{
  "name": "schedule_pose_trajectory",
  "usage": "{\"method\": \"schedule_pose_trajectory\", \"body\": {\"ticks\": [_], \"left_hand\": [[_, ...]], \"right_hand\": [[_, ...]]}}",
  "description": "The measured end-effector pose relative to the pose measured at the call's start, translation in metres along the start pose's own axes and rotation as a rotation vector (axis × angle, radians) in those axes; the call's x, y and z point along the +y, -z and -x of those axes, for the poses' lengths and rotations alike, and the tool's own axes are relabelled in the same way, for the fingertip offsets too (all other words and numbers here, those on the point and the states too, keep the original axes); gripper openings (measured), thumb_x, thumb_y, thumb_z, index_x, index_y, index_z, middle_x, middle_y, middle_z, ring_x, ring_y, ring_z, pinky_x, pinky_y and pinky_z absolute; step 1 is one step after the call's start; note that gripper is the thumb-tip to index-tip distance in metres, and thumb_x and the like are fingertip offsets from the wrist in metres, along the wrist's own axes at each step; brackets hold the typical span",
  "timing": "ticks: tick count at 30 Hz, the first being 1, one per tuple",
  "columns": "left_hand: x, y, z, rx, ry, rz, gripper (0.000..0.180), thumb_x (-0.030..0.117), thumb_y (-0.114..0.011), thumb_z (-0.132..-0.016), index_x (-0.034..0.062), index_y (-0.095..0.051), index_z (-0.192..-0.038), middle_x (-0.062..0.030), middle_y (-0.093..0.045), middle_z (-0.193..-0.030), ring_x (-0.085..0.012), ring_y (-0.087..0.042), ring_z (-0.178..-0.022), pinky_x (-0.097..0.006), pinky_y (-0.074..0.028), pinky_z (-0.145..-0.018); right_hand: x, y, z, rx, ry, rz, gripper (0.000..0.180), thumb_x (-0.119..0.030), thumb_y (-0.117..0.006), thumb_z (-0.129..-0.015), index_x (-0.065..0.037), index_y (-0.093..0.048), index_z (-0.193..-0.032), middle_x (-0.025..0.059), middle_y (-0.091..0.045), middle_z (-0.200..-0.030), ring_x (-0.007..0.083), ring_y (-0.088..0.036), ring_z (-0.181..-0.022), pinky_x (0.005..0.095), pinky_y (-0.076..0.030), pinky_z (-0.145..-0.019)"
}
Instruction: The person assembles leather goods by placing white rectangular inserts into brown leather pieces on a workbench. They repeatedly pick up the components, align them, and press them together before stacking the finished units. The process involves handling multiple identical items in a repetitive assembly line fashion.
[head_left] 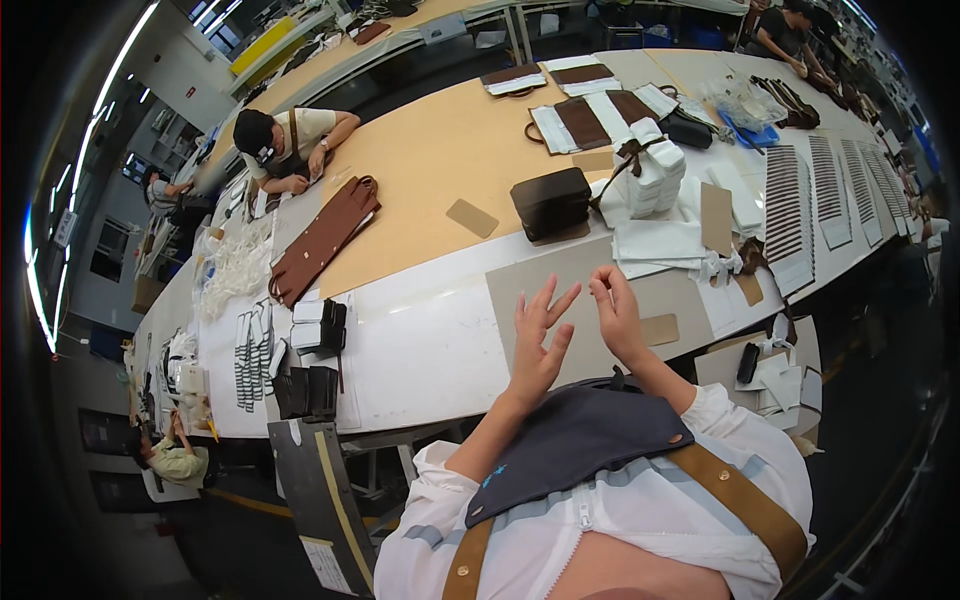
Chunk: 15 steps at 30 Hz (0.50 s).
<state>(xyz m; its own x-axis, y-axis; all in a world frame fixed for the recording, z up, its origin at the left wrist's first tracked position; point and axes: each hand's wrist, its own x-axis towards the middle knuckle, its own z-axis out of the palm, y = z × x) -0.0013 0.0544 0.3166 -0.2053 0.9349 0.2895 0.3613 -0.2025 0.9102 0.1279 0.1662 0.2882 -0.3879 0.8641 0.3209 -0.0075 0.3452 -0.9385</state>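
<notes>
My left hand (538, 350) is raised over the near edge of the table, its fingers spread and nothing visible in it. Close beside it, my right hand (620, 318) has its fingers curled, thumb and fingertips drawn together; whatever they may pinch is too small to make out. Under both hands lies a grey board (520, 300). A small tan card (658, 330) rests on it next to my right hand. Beyond the hands stand a black block-shaped case (552, 203) and a stack of white folded pieces (655, 180) tied with a brown strap. White sheets (655, 245) lie before that stack.
Brown leather pieces (325, 240) lie at the left, near a seated co-worker in a black cap (255, 135). Black folded cases (305, 390) sit at the near left edge. Sheets with dark strips (788, 215) cover the right side; brown-and-white panels (585, 122) lie farther back.
</notes>
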Motion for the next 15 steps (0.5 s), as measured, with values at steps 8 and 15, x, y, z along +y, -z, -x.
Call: {"method": "schedule_pose_trajectory", "body": {"ticks": [8,15], "left_hand": [[-0.002,0.032,-0.014,0.136,0.425,1.617,0.052,0.044,-0.050,-0.107,0.0086,-0.048,-0.145,-0.0030,-0.062,-0.119,-0.0199,-0.056,-0.117,-0.042,-0.039,-0.112],[0.012,0.037,-0.015,0.073,0.394,1.916,0.045,0.041,-0.055,-0.105,0.0091,-0.055,-0.136,-0.0005,-0.058,-0.103,-0.0189,-0.056,-0.107,-0.043,-0.039,-0.109]], "right_hand": [[-0.010,0.014,-0.017,-0.036,-0.248,-0.383,0.019,-0.018,-0.053,-0.107,-0.003,-0.059,-0.098,-0.0004,-0.058,-0.084,0.0080,-0.052,-0.077,0.0240,-0.045,-0.072],[-0.031,0.006,-0.007,-0.053,-0.162,-0.282,0.012,-0.014,-0.066,-0.101,-0.002,-0.063,-0.097,-0.0002,-0.061,-0.083,0.0075,-0.056,-0.078,0.0239,-0.047,-0.074]]}}
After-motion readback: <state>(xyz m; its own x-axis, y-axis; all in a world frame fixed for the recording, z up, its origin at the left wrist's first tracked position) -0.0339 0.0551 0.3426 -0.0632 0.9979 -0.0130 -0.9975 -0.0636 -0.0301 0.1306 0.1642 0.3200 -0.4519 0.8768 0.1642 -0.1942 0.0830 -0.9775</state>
